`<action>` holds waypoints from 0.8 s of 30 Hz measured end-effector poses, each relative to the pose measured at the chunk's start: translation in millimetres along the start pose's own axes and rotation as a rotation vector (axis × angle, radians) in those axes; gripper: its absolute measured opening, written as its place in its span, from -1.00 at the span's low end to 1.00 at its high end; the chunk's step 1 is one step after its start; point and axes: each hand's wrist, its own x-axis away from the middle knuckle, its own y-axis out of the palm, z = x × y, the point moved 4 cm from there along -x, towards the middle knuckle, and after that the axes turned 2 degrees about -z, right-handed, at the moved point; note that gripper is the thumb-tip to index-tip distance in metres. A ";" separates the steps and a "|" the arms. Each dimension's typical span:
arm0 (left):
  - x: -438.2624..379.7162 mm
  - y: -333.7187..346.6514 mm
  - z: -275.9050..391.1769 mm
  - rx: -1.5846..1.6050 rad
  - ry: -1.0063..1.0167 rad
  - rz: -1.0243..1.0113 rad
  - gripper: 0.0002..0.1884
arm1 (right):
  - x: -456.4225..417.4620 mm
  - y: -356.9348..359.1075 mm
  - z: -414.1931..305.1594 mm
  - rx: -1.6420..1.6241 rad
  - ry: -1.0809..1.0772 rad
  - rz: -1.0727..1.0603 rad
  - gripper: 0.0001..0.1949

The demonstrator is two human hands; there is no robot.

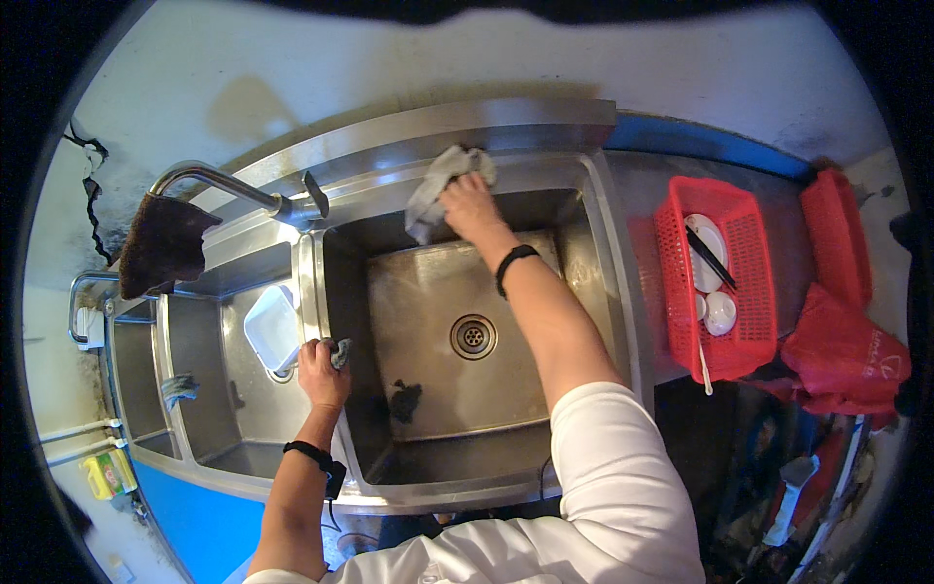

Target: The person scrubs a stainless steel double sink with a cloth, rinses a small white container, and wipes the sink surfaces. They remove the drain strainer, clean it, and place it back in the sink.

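My right hand [473, 208] presses a grey-white cloth [430, 197] onto the back ledge of the stainless steel sink [467, 394], at the rim of the large basin. Part of the cloth hangs over that basin's back wall. On the divider between two basins, my left hand [322, 376] has its fingers curled around a small dark grey-green scouring pad or cloth [341, 353]. Beside it, in the middle basin, is a white plastic tub [271, 328]. A dark wet scrap [406, 401] lies on the floor of the large basin, left of the drain strainer [474, 336].
A brown cloth [164, 244] hangs on the faucet [233, 184]. A blue cloth [179, 390] lies over the left divider. To the right, a red plastic basket [755, 292] holds a plate, small bowls, black chopsticks and a white spoon. A red bag [839, 354] lies beyond it.
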 end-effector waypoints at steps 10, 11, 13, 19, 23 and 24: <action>3.0 0.5 -2.0 0.019 -0.014 0.014 -0.66 | 124.5 -64.7 163.6 0.331 0.508 -0.323 -0.55; 4.0 0.7 -4.1 -0.011 0.000 0.009 -0.64 | 130.0 -63.9 163.2 0.315 0.516 -0.353 -0.55; 3.3 -2.4 -3.6 0.000 -0.007 -0.006 -0.61 | 143.0 -66.1 159.8 0.289 0.540 -0.406 -0.56; 6.7 -1.3 -8.4 0.005 -0.022 -0.011 -0.59 | 209.7 -87.1 138.2 0.209 0.412 -0.508 -0.56; 10.4 -2.3 -14.5 0.017 0.003 -0.010 -0.63 | 275.6 -109.5 97.3 0.187 0.320 -0.440 -0.60; 10.1 -2.7 -13.9 0.020 0.004 -0.013 -0.65 | 294.7 -116.5 88.2 0.189 0.334 -0.439 -0.60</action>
